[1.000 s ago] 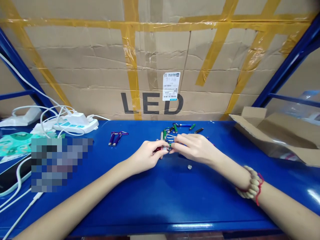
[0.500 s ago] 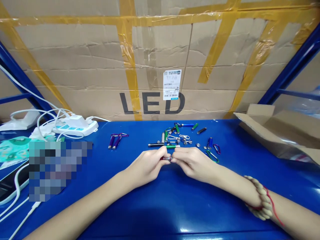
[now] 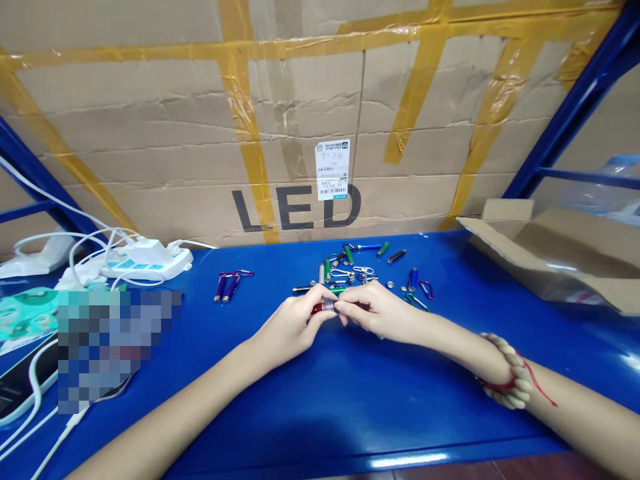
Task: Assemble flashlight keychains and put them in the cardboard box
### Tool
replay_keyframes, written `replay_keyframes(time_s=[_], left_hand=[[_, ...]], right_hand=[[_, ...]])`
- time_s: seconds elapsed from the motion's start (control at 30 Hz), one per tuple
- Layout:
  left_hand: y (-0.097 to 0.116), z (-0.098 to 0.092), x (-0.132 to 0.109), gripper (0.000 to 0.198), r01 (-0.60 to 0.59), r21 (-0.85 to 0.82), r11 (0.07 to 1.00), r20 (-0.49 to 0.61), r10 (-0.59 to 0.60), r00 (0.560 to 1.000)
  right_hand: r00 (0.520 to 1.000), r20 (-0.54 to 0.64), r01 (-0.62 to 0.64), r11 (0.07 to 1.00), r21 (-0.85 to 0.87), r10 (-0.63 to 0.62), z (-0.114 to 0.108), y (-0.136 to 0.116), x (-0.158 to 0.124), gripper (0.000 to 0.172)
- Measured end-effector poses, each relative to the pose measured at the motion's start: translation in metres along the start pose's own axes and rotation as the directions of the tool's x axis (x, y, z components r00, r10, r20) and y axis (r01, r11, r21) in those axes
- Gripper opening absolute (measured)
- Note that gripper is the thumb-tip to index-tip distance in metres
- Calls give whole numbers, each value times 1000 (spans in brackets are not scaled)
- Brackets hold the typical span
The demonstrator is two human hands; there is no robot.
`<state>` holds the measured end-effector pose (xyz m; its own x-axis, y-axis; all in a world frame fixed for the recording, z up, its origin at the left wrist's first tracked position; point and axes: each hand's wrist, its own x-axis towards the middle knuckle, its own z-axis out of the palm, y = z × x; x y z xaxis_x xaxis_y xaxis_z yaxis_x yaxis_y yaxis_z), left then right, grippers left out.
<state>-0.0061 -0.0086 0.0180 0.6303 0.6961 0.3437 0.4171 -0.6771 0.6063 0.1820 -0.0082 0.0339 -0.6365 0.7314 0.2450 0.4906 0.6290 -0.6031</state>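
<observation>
Between my hands is a small red flashlight tube (image 3: 317, 309) with a silvery, printed band near its right end. My left hand (image 3: 295, 323) is closed round the red body. Thumb and fingers of my right hand (image 3: 373, 308) pinch at the tube's right end, where they cover its tip. Just beyond my fingers lie a green tube (image 3: 338, 291) and a black tube (image 3: 301, 290), both partly hidden. Silver carabiner clips (image 3: 343, 273), several small round metal pieces and a blue tube (image 3: 413, 279) are scattered behind my right hand.
Two purple flashlights (image 3: 231, 289) with a clip lie left of centre. At far left are a white power strip (image 3: 165, 263), cables and a blurred patch. An opened carton (image 3: 530, 267) sits at right. A large taped cardboard box (image 3: 190, 147) stands behind the blue table (image 3: 310, 413).
The view has shifted slightly. More of the red tube and its silvery band now shows, as the fingers of my right hand have changed position at its end.
</observation>
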Motion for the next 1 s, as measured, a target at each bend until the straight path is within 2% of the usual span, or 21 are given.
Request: replay_keyframes(time_s=[0.3,0.37,0.47,0.57,0.67,0.73,0.9,1.0], left_hand=[[1,-1,6,15,125,-118,985,-27,-129,991],[-3,-1,8,16,155,-135,979,-80,-167,983],[-9,-3,9,17,182,-189,965,-225,-223,948],[-11,-5,10,18,199,-264,944,-316,-280,906],[-10,-4,10,27,221,-267,938,-326,-304,895],[-10,-3,9,32,233,-236,943,-323,-302,897],[-10,0,7,34,303,-183,935,-305,-347,887],[-9,1,6,28,346,-112,932,-302,-363,881]], right_hand=[[998,18,-65,998,0,65,-5,7,3,35],[996,-49,-74,993,-96,69,-4,12,3,36],[987,-163,-59,953,-298,11,1,14,3,31],[989,-100,55,909,-412,-105,12,11,3,28],[982,-18,156,864,-478,-188,23,6,5,23],[981,-11,163,855,-493,-193,26,4,7,18],[989,-45,102,870,-482,-141,23,3,5,9],[978,-134,80,883,-463,-159,19,5,3,10]])
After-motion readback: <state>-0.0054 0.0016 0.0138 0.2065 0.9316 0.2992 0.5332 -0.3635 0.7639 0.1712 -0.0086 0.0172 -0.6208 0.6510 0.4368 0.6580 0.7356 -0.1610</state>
